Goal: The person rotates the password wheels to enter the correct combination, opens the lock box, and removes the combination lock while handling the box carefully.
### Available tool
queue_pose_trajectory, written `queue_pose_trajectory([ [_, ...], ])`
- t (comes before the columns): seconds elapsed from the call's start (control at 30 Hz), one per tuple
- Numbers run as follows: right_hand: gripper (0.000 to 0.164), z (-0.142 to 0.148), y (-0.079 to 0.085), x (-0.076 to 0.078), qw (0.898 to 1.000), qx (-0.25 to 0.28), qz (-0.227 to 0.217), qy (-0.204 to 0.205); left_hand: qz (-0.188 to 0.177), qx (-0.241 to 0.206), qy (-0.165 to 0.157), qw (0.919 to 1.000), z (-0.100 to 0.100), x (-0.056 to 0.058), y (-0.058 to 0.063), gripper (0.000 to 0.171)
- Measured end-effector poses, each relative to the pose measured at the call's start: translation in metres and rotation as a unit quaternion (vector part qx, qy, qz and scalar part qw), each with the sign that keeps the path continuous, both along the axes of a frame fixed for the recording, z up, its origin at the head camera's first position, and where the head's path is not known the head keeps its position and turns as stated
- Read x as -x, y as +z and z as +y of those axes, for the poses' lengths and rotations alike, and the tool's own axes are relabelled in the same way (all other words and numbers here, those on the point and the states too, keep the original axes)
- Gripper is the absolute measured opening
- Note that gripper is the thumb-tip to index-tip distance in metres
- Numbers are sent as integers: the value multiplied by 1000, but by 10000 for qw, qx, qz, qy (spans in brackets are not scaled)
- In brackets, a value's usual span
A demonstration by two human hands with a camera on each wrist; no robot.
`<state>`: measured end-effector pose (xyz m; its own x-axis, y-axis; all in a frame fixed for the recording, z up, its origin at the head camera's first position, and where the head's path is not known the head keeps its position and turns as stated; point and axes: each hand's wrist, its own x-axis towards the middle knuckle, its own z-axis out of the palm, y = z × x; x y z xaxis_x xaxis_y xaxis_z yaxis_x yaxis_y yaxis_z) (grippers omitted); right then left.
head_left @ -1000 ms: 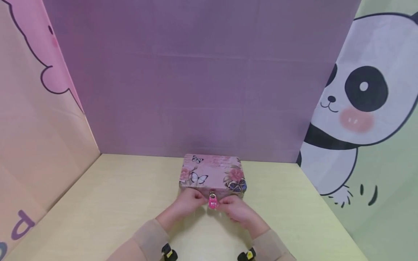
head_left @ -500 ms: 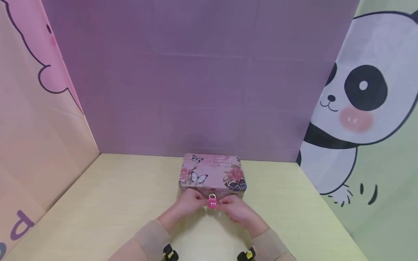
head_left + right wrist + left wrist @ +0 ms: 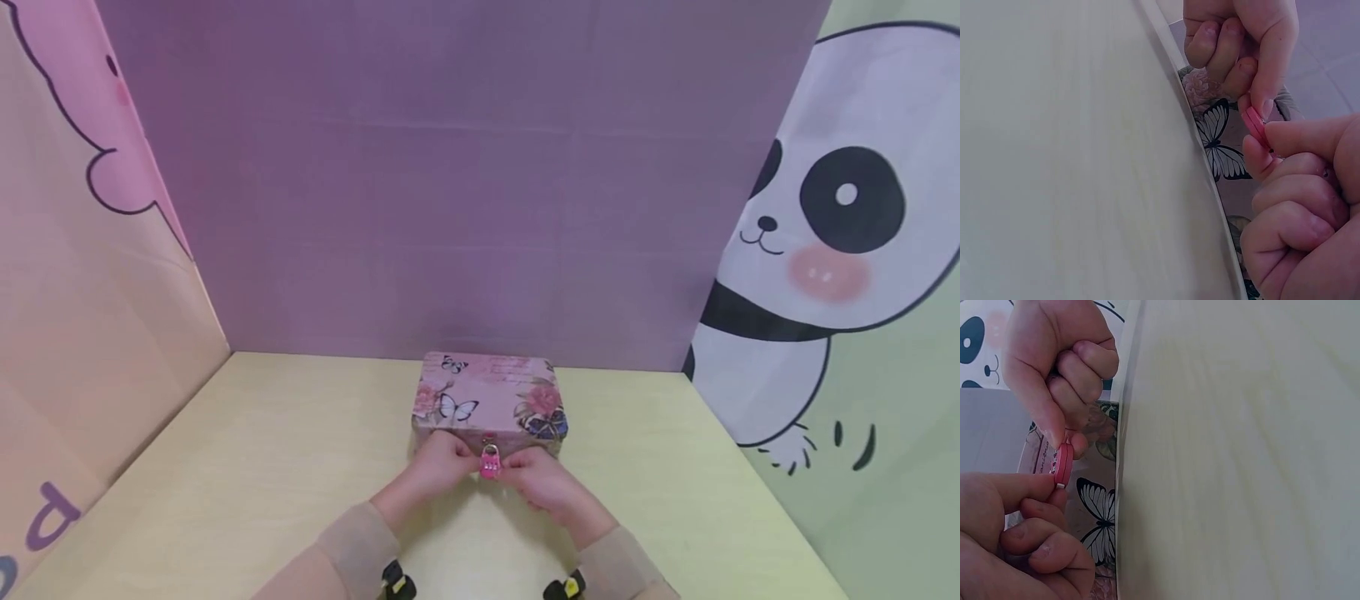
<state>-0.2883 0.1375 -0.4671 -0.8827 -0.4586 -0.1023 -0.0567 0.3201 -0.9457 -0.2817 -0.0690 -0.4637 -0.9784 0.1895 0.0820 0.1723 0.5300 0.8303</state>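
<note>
A small pink combination padlock (image 3: 491,463) hangs by its metal shackle from the clasp (image 3: 489,438) on the front of a pink tin box (image 3: 491,392) with flowers and butterflies. My left hand (image 3: 444,460) pinches the padlock's left edge between thumb and forefinger. From the other side my right hand (image 3: 542,478) pinches its right edge the same way. In the left wrist view the padlock (image 3: 1064,465) is seen edge-on between both sets of fingertips. The right wrist view shows the padlock (image 3: 1255,125) too, partly covered by fingers. The box's lid is down.
The box stands on a pale wooden table (image 3: 300,450), close to the purple backdrop (image 3: 465,208). A printed side panel (image 3: 105,317) rises at the left. Another panel with a panda (image 3: 832,275) stands at the right.
Both hands stay on the padlock, which has shifted very slightly and tilted a little. The left forearm has moved slightly to the right. The box stays in place.
</note>
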Motion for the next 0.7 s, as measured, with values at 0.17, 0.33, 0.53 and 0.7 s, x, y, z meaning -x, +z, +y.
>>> queue_pose_trajectory([
  [0.17, 21, 0, 1, 0, 9999, -78, 90, -33, 87, 152, 35, 9998, 3, -1, 2, 36],
  [0.33, 18, 0, 2, -1, 9999, -68, 94, -27, 86, 108, -26, 9999, 5, -3, 6, 42],
  [0.53, 18, 0, 4, -1, 9999, -98, 129, -50, -79, 26, 56, 9999, 7, -6, 8, 40],
  [0.7, 16, 0, 4, -1, 9998, -132, 141, -58, -69, 16, 114, 9999, 7, -8, 7, 36],
])
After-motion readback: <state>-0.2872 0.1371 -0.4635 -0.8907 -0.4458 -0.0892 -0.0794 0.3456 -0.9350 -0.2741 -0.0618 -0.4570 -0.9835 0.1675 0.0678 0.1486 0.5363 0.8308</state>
